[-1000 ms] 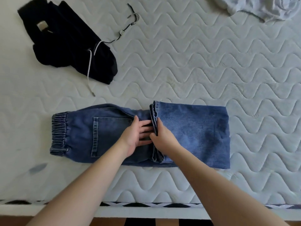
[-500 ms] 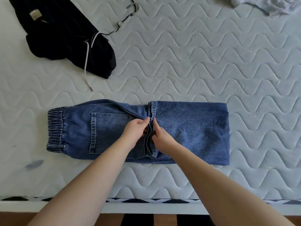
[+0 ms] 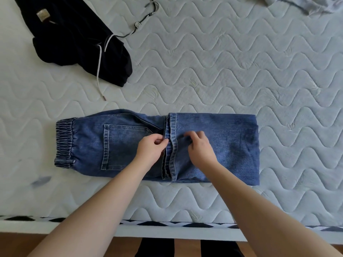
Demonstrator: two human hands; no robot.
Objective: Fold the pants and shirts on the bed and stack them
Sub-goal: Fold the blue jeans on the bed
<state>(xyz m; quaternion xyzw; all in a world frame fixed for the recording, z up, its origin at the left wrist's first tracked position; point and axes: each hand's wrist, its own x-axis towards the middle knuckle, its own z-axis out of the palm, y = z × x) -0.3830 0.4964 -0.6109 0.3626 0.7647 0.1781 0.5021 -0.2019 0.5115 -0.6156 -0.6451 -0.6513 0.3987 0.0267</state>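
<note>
Blue jeans (image 3: 232, 145) lie across the quilted white mattress (image 3: 222, 71), elastic waistband at the left, legs folded back from the right so the hems end near the middle. My left hand (image 3: 151, 151) pinches the hem edge, thumb and fingers closed on the denim. My right hand (image 3: 199, 147) rests on the folded leg layer just right of the hems, fingers curled and pressing down. Black pants (image 3: 74, 38) with a white drawstring lie crumpled at the far left. A white shirt (image 3: 315, 4) shows at the top right edge.
The mattress's near edge with a black-and-white trim (image 3: 167, 222) runs along the bottom, wooden floor below it. A thin cord with a toggle (image 3: 138, 25) lies beside the black pants. A small grey stain (image 3: 41, 180) marks the mattress at left.
My right hand let go of the hem edge and shifted right onto the folded leg layer. My left hand went from lying flat to pinching the hems.
</note>
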